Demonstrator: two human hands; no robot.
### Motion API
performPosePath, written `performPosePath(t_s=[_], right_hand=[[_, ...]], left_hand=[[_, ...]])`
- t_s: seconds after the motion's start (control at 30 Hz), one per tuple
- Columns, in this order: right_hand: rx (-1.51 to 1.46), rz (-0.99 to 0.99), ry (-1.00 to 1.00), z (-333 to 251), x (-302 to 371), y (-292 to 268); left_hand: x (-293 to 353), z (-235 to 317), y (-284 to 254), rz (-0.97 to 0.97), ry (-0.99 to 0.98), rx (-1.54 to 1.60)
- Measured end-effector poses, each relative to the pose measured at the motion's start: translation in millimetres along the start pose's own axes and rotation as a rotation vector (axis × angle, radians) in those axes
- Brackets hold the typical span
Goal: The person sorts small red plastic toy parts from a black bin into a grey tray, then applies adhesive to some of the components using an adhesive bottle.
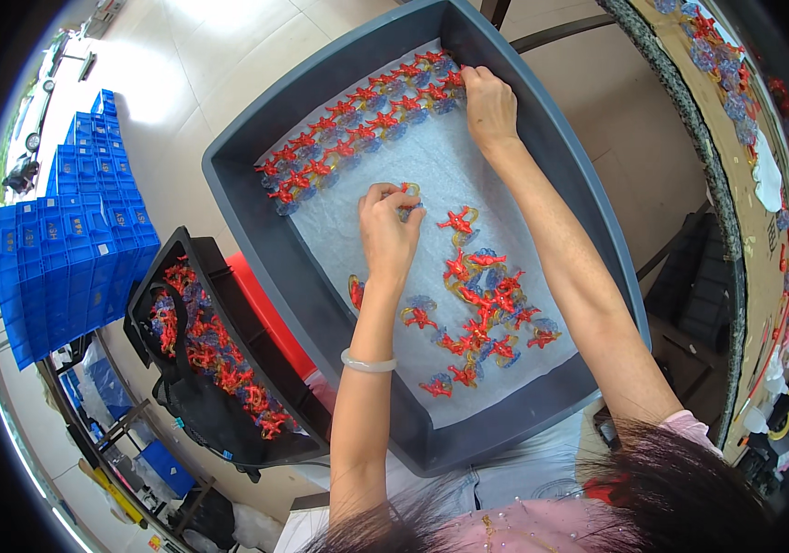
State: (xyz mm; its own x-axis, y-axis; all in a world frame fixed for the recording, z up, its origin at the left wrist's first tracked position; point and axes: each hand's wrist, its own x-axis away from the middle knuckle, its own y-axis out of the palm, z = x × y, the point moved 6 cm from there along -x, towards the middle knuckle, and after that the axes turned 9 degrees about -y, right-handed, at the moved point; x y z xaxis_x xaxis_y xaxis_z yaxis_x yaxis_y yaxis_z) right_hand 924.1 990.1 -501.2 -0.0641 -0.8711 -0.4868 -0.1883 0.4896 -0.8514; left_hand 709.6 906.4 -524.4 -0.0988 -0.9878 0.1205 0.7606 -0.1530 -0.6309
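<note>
My left hand (389,230) is closed in a pinch over the middle of a large grey tray (588,198). Between its fingertips is a small translucent plastic figure (410,190), of which a yellow loop shows. At the tray's far right corner, my right hand (490,112) has its fingers closed on a red plastic figure (458,73) at the end of a row, mostly hidden by the fingers. Rows of red, yellow and blue figures (339,129) lie along the far side on a white sheet (348,221). A loose heap of figures (482,318) lies nearer me.
Left of the tray stands a black bin (256,369) of similar figures, with a black bag (201,415) over its edge. Blue crates (76,249) are stacked farther left. A cardboard-covered table (736,198) with more figures curves along the right.
</note>
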Motion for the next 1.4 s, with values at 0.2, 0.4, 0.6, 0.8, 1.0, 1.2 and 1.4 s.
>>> performPosePath(t_s=[0.2,0.4,0.6,0.8,1.0,1.2,1.4], right_hand=[[-0.016,-0.052,0.012,-1,6,4],[-0.244,0.188,0.053,-21,38,-58],[-0.751,-0.246,0.098,-54,91,-53],[-0.736,-0.543,0.115,-60,118,-56],[-0.557,-0.619,-0.005,-65,127,-63],[-0.626,-0.59,0.022,-65,133,-61],[-0.717,-0.604,0.152,-63,121,-44]], left_hand=[[12,5,-13,0.098,0.011,-0.071],[8,-15,-77,0.256,-0.168,-0.278],[4,-33,-102,0.368,-0.209,-0.442],[-5,-49,-99,0.355,-0.305,-0.569],[-12,-51,-94,0.348,-0.264,-0.796],[-14,-46,-95,0.323,-0.289,-0.848],[11,-32,-110,0.293,-0.259,-0.617]])
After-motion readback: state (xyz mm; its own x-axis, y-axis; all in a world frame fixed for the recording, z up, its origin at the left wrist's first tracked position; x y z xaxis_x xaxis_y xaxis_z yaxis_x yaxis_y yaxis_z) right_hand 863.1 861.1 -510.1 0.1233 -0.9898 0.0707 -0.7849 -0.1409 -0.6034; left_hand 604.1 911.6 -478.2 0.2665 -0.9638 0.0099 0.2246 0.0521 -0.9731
